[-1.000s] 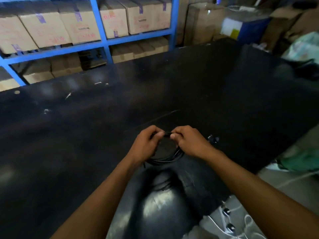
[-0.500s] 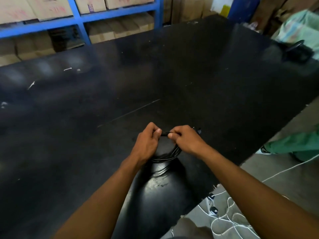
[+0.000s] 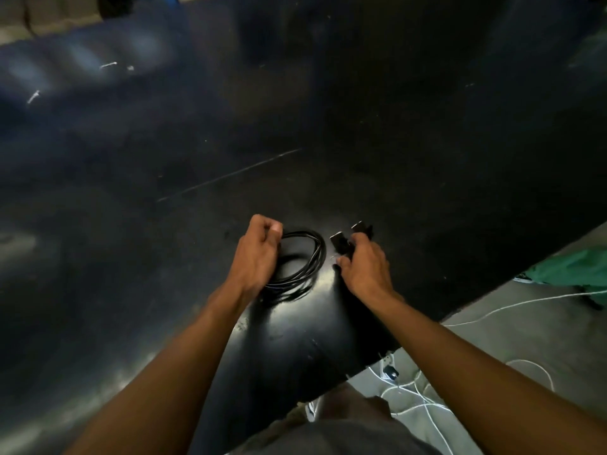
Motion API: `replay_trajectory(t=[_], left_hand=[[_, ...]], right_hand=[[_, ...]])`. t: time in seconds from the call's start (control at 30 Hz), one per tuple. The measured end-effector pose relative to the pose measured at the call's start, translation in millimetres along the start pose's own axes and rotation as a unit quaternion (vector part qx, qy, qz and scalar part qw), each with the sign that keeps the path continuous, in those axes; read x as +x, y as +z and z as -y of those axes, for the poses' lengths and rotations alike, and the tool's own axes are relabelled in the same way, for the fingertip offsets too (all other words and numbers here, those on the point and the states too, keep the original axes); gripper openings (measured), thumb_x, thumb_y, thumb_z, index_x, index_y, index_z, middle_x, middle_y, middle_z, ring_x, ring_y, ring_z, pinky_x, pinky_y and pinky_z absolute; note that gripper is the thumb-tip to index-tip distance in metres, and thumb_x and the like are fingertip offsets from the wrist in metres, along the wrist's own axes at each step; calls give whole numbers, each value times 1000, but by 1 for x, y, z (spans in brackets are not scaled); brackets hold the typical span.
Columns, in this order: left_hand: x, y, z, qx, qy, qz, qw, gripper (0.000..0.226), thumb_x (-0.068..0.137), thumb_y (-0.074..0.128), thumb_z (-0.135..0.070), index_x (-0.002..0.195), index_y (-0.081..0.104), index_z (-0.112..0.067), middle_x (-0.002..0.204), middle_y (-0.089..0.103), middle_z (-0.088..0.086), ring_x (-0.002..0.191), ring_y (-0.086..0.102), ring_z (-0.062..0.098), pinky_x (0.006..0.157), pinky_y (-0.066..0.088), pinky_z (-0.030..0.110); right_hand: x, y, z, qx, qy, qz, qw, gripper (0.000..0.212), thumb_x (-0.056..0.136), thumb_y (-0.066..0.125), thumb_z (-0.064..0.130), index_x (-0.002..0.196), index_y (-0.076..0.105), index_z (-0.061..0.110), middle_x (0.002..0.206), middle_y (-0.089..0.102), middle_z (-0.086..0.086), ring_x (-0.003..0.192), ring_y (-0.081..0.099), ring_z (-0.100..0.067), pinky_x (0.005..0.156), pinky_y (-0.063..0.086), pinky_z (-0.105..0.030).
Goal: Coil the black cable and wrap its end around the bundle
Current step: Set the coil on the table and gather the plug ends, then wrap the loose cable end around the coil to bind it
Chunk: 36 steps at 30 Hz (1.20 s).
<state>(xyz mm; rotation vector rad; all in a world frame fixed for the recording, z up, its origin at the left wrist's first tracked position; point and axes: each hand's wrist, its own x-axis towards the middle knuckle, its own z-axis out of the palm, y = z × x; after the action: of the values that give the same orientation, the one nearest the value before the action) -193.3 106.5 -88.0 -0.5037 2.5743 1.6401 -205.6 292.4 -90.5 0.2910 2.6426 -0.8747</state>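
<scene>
The black cable (image 3: 308, 261) lies as a round coil of several loops on the glossy black table (image 3: 328, 126), near its front edge. My left hand (image 3: 258, 254) grips the coil's left side, fingers curled over the loops. My right hand (image 3: 364, 264) sits just right of the coil and holds the cable's end with its two dark plugs (image 3: 341, 241), which stick up past my fingers. A gap of bare table shows between the coil and my right hand.
The table's front edge runs diagonally at the right, with concrete floor below it. White cables (image 3: 423, 399) and a small adapter (image 3: 392, 372) lie on the floor. Green cloth (image 3: 578, 267) is at the far right. Small white scraps (image 3: 108, 64) rest on the far left of the table.
My hands were pinched together over the coil's top; now they have parted. The left stays on the coil, the right has pulled the plug end away to the right. The view tilted down.
</scene>
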Motion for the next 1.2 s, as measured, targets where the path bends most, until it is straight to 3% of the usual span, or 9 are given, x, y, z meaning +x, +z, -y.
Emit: replay_trajectory(t=[0.17, 0.27, 0.33, 0.43, 0.57, 0.7, 0.8, 0.97, 1.2], left_hand=[[11, -3, -2, -19, -24, -9, 999, 20, 92, 44, -39, 77, 50, -28, 70, 55, -7, 64, 47, 15, 64, 39, 37], [18, -8, -4, -12, -20, -18, 1000, 22, 91, 43, -44, 76, 49, -28, 69, 55, -6, 63, 47, 16, 63, 40, 39], [24, -11, -6, -10, -26, -28, 999, 22, 91, 44, -42, 78, 50, -26, 71, 56, -5, 65, 48, 17, 65, 40, 38], [35, -14, -12, -14, -38, -46, 998, 21, 90, 44, -41, 77, 51, -27, 72, 58, -4, 67, 50, 18, 66, 42, 40], [48, -18, -24, -44, -44, -65, 996, 21, 87, 44, -44, 72, 50, -30, 69, 58, -4, 63, 48, 20, 63, 39, 40], [56, -25, -36, -23, -11, -74, 997, 24, 95, 44, -39, 75, 48, -26, 68, 58, -5, 61, 48, 18, 64, 42, 40], [62, -32, -43, -2, 15, -81, 997, 24, 98, 43, -35, 76, 47, -24, 69, 58, -5, 60, 49, 17, 64, 44, 40], [63, -45, -49, 12, 36, -81, 996, 24, 99, 42, -35, 78, 46, -23, 73, 58, -1, 65, 50, 17, 67, 46, 41], [67, -54, -44, -28, 2, -90, 996, 24, 96, 39, -42, 78, 46, -28, 70, 56, -4, 64, 48, 18, 64, 45, 43]], right_hand=[[16, 7, -1, -39, -29, -9, 999, 24, 88, 65, 10, 112, 66, 13, 115, 66, -15, 102, 63, -31, 86, 50, -37], [15, 5, 3, -28, -72, -34, 996, 18, 89, 63, 6, 105, 69, 10, 115, 56, -10, 92, 58, -22, 82, 47, -26], [14, -4, 12, 23, -93, -76, 993, 13, 89, 61, 4, 98, 67, 12, 110, 56, -5, 87, 54, -14, 84, 47, -23], [13, -27, 32, 168, -115, -143, 969, 4, 90, 63, 12, 91, 64, 16, 88, 69, -1, 81, 66, -16, 79, 56, -41], [7, -57, 66, 285, -145, -102, 942, 13, 82, 74, 17, 91, 67, 21, 82, 70, 9, 78, 69, -7, 77, 57, -29], [3, -51, 83, 252, -211, -19, 944, 20, 78, 74, 7, 87, 69, 25, 91, 70, 3, 83, 70, -11, 83, 58, -35], [8, -42, 92, 273, -220, 34, 936, 16, 85, 68, 4, 82, 66, 19, 81, 70, -5, 68, 73, -15, 72, 62, -42], [25, -36, 107, 120, -374, -53, 918, 8, 85, 68, 5, 88, 66, 12, 85, 64, -3, 65, 65, -12, 63, 56, -36], [29, -31, 119, 97, -429, -68, 895, 17, 84, 66, 1, 96, 68, 12, 88, 67, -2, 75, 65, -14, 68, 56, -33]])
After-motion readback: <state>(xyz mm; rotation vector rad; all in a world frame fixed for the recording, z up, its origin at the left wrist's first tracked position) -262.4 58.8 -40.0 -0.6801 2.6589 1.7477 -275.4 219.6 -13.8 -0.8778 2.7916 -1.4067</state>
